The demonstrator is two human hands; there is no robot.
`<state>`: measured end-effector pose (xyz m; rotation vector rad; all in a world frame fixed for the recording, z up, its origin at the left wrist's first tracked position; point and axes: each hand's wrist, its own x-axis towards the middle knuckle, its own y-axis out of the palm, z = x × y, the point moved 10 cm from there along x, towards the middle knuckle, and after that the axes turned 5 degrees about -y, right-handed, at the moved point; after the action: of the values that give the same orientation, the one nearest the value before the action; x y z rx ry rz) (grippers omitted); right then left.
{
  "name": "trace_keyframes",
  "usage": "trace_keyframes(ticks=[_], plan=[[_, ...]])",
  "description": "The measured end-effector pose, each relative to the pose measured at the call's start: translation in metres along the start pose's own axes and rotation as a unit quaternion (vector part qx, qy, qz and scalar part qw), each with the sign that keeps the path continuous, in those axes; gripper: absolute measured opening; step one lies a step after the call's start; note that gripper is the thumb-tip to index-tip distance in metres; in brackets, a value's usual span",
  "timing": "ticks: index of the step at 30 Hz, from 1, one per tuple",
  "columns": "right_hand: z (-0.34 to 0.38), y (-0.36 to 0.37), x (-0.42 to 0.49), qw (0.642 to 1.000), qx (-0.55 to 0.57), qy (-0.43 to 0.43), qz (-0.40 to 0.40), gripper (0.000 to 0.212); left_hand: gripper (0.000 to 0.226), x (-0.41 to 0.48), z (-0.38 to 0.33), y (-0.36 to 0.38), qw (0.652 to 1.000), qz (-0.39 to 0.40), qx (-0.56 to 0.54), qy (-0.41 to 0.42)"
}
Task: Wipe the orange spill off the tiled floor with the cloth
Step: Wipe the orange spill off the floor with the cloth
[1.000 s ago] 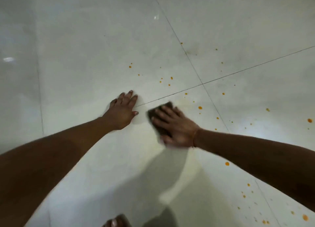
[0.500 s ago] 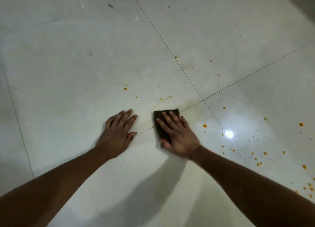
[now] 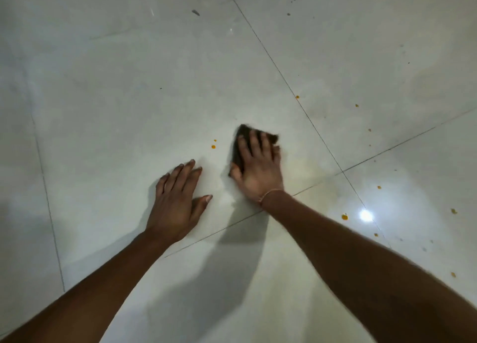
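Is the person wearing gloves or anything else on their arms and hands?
No gloves. The left forearm and right forearm are bare, with no sleeves in view. The right hand has a thin, pale thread-like band round its wrist. The left hand wears nothing that shows. No rings are visible, and the fingernails look short.

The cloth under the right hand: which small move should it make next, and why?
Probably a short slide to the left. The right hand presses the cloth flat, and two orange drops lie unwiped just beyond its left edge, ahead of the left hand that rests on the floor.
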<state>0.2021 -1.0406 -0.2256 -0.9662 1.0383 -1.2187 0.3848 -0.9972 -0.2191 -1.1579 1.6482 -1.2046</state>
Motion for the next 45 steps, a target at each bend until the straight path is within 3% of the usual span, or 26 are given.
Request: trace_keyframes(ticks=[2,4,6,8,10,12,14,16,18,20,22,23,25,27,28,29,32,33,34,36,37,39,40,42,43,45], plan=[[0.052,0.015,-0.036,0.991,0.006,-0.129,0.044,0.075,0.061,0.005,0.020,-0.002,1.000,0.007,0.016,-0.019],[0.040,0.014,-0.069,0.977,0.002,-0.203,0.068,0.076,0.062,0.005,0.035,-0.001,0.999,0.023,0.032,-0.032],[-0.008,0.002,-0.055,0.986,-0.006,-0.160,0.036,0.077,0.062,0.005,0.036,0.003,0.998,0.024,0.043,-0.028],[-0.046,-0.009,-0.004,0.999,-0.008,-0.034,0.018,0.082,0.062,0.006,0.035,0.005,0.999,0.021,0.043,-0.026],[-0.027,-0.010,0.042,0.999,-0.014,0.032,0.015,0.086,0.061,0.006,0.033,0.004,0.999,0.021,0.037,-0.024],[0.039,0.002,0.054,0.999,-0.011,-0.028,0.029,0.082,0.059,0.006,0.035,0.003,0.999,0.017,0.030,-0.021],[0.085,0.019,0.014,0.986,-0.009,-0.154,0.060,0.076,0.059,0.005,0.035,0.002,1.000,0.016,0.018,-0.020],[0.067,0.017,-0.038,0.974,-0.013,-0.220,0.058,0.075,0.058,0.004,0.033,0.000,0.999,0.015,0.015,-0.024],[0.013,0.008,-0.038,0.982,-0.022,-0.184,0.043,0.077,0.058,0.005,0.030,0.000,0.999,0.021,0.020,-0.022],[-0.031,-0.003,-0.005,0.997,-0.019,-0.067,0.025,0.080,0.059,0.005,0.029,0.003,0.999,0.031,0.025,-0.023],[-0.025,-0.007,0.006,1.000,-0.011,0.002,0.014,0.081,0.061,0.007,0.030,0.006,0.998,0.038,0.028,-0.027],[-0.010,-0.007,-0.005,0.999,-0.006,-0.030,0.011,0.079,0.063,0.009,0.026,0.006,0.998,0.041,0.025,-0.030],[0.020,0.009,-0.058,0.980,-0.016,-0.191,0.053,0.077,0.065,0.014,0.011,0.005,0.998,0.053,0.023,-0.009],[-0.009,0.011,-0.110,0.942,-0.050,-0.313,0.113,0.081,0.066,0.021,-0.026,0.008,0.994,0.073,0.050,0.066],[-0.045,0.004,-0.111,0.938,-0.073,-0.324,0.102,0.083,0.068,0.025,-0.053,0.011,0.988,0.089,0.061,0.112],[-0.084,-0.007,-0.099,0.949,-0.095,-0.288,0.090,0.083,0.070,0.028,-0.077,0.015,0.982,0.105,0.063,0.147],[-0.194,-0.048,-0.062,0.994,-0.076,-0.045,0.063,0.079,0.077,0.045,-0.155,0.035,0.968,0.145,0.052,0.197],[-0.204,-0.050,-0.071,0.995,-0.078,-0.037,0.058,0.079,0.078,0.051,-0.179,0.043,0.968,0.151,0.047,0.193],[-0.198,-0.047,-0.090,0.992,-0.076,-0.082,0.060,0.079,0.077,0.055,-0.198,0.052,0.969,0.162,0.045,0.181],[-0.161,-0.028,-0.156,0.961,-0.077,-0.242,0.108,0.079,0.073,0.060,-0.226,0.065,0.974,0.165,0.053,0.144],[-0.162,-0.024,-0.180,0.953,-0.073,-0.270,0.115,0.079,0.072,0.061,-0.236,0.069,0.979,0.155,0.060,0.120],[-0.198,-0.036,-0.171,0.980,-0.041,-0.184,0.069,0.077,0.073,0.061,-0.245,0.074,0.985,0.146,0.067,0.067],[-0.230,-0.048,-0.144,0.997,-0.011,-0.064,0.034,0.076,0.074,0.062,-0.244,0.075,0.986,0.143,0.068,0.047],[-0.274,-0.066,-0.115,0.987,0.035,0.157,-0.011,0.078,0.075,0.064,-0.242,0.075,0.987,0.139,0.077,0.033],[-0.273,-0.067,-0.121,0.980,0.044,0.194,-0.028,0.078,0.076,0.066,-0.243,0.075,0.986,0.142,0.079,0.033],[-0.221,-0.051,-0.150,0.997,0.039,0.067,-0.015,0.078,0.078,0.066,-0.240,0.075,0.984,0.156,0.077,0.029]])
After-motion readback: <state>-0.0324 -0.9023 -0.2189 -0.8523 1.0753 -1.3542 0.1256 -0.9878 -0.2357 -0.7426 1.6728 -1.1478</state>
